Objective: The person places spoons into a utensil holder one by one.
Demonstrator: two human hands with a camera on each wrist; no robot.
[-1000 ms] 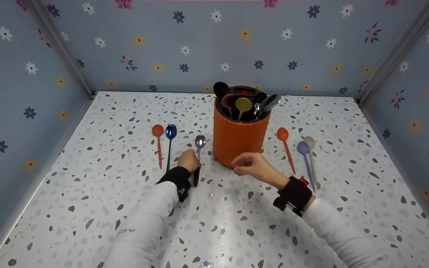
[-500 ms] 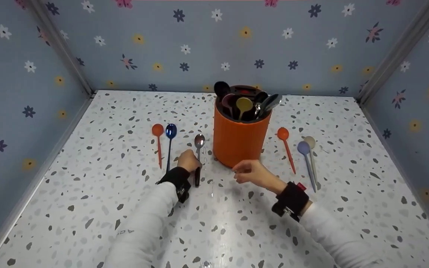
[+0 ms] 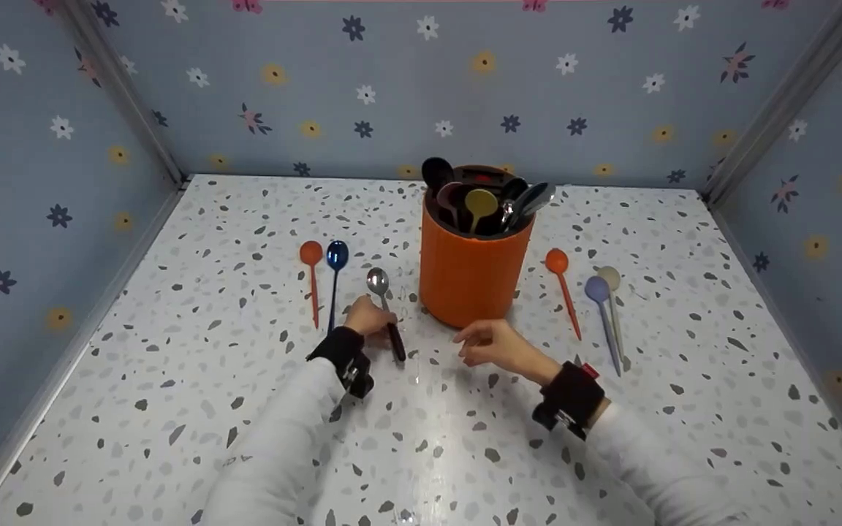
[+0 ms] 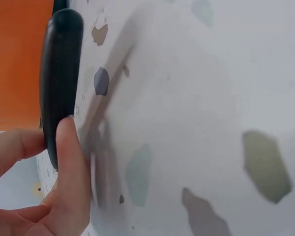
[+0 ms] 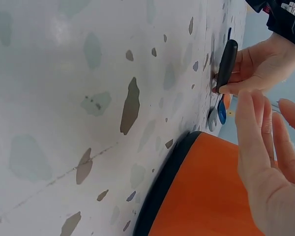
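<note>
- Here, the left hand (image 3: pixel 368 319) pinches the spoon (image 3: pixel 396 340) between thumb and fingers, near where its black handle begins; the spoon slants, its silver bowl pointing away from the person and its handle end toward them.
- The spoon is just left of the orange pot (image 3: pixel 471 281), over the worktop (image 3: pixel 172 394); in the left wrist view its handle looks raised, a shadow falling beside it; whether the bowl touches the worktop I cannot tell.
- The right hand (image 3: pixel 498 345) holds nothing; its fingers are loosely bent, thumb and fingertips slightly apart, just in front of the pot's base.
- The pot stands upright, holding several utensils heads up; a yellow spoon (image 3: pixel 481 202) shows at the middle, a black spoon (image 3: pixel 437 174) leans at the left rim, a silver spoon (image 3: pixel 540 199) at the right rim.
- Beyond the left hand lie a red spoon (image 3: pixel 311 253) and a blue spoon (image 3: pixel 337 256), side by side and apart; the blue handle's end is hidden behind the left wrist.
- Right of the pot lies an orange spoon (image 3: pixel 557 261); farther right, a purple spoon (image 3: pixel 597 289) and a cream spoon (image 3: pixel 609 277) lie close together.
</note>
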